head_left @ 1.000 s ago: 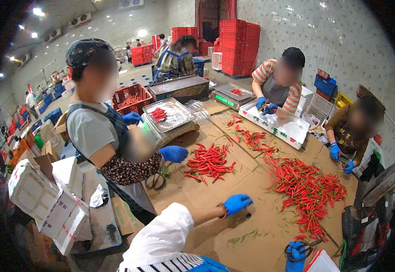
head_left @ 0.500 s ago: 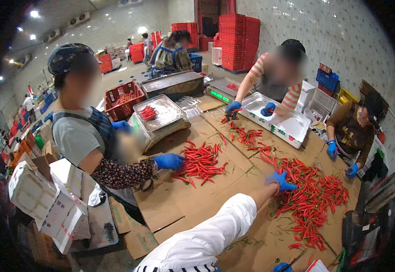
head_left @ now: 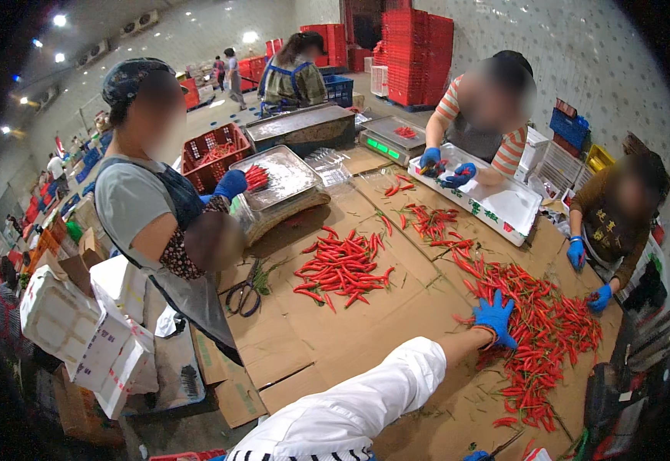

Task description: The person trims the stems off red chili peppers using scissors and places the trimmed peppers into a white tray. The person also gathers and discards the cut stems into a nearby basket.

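My left hand (head_left: 493,320), in a blue glove, has its fingers spread on the large pile of red chilies (head_left: 554,338) on the cardboard-covered table (head_left: 289,369). My right hand (head_left: 475,456), also gloved, shows only a sliver at the bottom edge with black scissors (head_left: 504,444); most of it is cut off. A smaller chili heap (head_left: 343,269) lies left of centre, beside another pair of scissors (head_left: 244,298) and some green stems.
A co-worker (head_left: 143,192) at left reaches to chilies on a steel tray (head_left: 281,173). Two co-workers (head_left: 473,115) (head_left: 615,223) work opposite and right, near a white foam tray (head_left: 504,211). A red crate (head_left: 208,161) and stacked foam boxes (head_left: 81,323) sit left.
My left hand has moved right and forward onto the large pile. My right hand has dropped mostly out of view. The left co-worker's hand has risen from the smaller heap to the steel tray.
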